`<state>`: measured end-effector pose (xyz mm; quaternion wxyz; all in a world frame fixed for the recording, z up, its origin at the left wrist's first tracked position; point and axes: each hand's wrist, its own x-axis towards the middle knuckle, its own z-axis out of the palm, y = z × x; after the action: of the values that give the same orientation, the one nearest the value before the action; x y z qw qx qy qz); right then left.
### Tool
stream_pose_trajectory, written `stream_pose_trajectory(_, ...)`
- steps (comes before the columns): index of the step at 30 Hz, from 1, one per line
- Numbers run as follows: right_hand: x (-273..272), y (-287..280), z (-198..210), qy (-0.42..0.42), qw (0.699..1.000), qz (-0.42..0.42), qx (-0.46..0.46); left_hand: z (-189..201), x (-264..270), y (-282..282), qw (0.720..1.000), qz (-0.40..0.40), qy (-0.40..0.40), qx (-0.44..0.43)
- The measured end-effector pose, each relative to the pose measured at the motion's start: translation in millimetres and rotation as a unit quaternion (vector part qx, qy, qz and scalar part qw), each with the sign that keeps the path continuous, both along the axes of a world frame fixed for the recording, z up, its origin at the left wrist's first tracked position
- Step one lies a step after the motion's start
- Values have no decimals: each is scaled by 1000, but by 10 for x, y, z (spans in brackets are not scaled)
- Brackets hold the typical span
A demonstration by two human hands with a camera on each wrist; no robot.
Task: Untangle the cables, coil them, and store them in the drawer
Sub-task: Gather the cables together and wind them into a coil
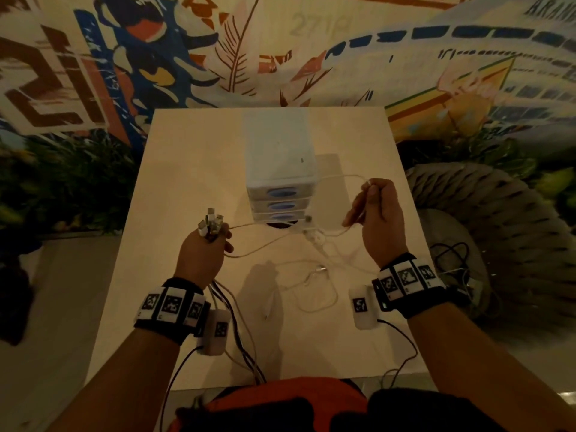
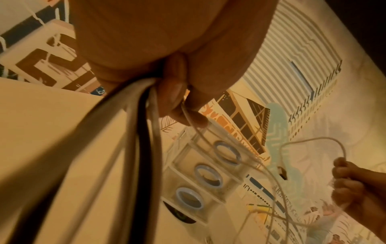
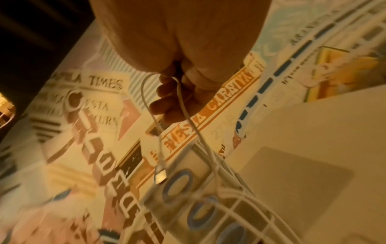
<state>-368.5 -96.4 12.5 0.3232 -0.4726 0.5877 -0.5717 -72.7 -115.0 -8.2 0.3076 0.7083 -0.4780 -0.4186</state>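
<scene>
Thin white cables [image 1: 314, 241] strung tangled between both hands

The left hand [image 1: 204, 255] gripped a bundle of cables [image 1: 314, 241], their plugs [image 1: 210, 226] sticking up above the fist. The right hand [image 1: 378, 219] pinched one white cable raised over the worktop [image 1: 187, 182], beside the small drawer unit [image 1: 277, 169].

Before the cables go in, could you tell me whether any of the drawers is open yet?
All shut: the drawer unit shows its three blue-handled fronts flush and stacked; the cables are still outside, strung between both hands.
</scene>
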Motion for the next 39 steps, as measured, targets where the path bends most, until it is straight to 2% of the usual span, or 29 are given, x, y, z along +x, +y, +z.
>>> stream_pose_trajectory(2,-59,-13,40,-25,1000,-19,4,-10,39,21,999,-20,-4,37)
stream_pose_trajectory(4,-77,-6,78,-14,1000,-8,7,-39,64,51,997,-45,-9,59)
stream_pose_trajectory(8,32,63,174,47,996,70,10,124,-48,123,997,-63,-32,20)
stream_pose_trajectory(11,215,136,250,97,986,135,16,442,-282,223,988,-126,92,-11)
stream_pose_trajectory(14,442,223,330,170,960,224,0,677,-509,320,967,-184,176,-13)
stream_pose_trajectory(17,604,282,380,227,931,287,4,749,-570,337,947,-145,286,0)
stream_pose_trajectory(20,621,284,345,264,914,309,9,793,-518,315,927,-94,360,-45)
stream_pose_trajectory(23,436,216,186,300,904,304,33,879,-402,275,924,-84,349,-133)
stream_pose_trajectory(28,-36,113,-22,331,916,209,83,1017,-178,191,920,-8,326,-217)
stream_pose_trajectory(31,-98,111,-22,333,918,193,97,1056,-127,184,912,16,330,-242)
stream_pose_trajectory(35,-252,223,-10,298,934,158,116,1092,-73,186,909,24,330,-255)
stream_pose_trajectory(39,-486,626,-96,340,916,168,135,1065,-55,164,915,28,329,-233)
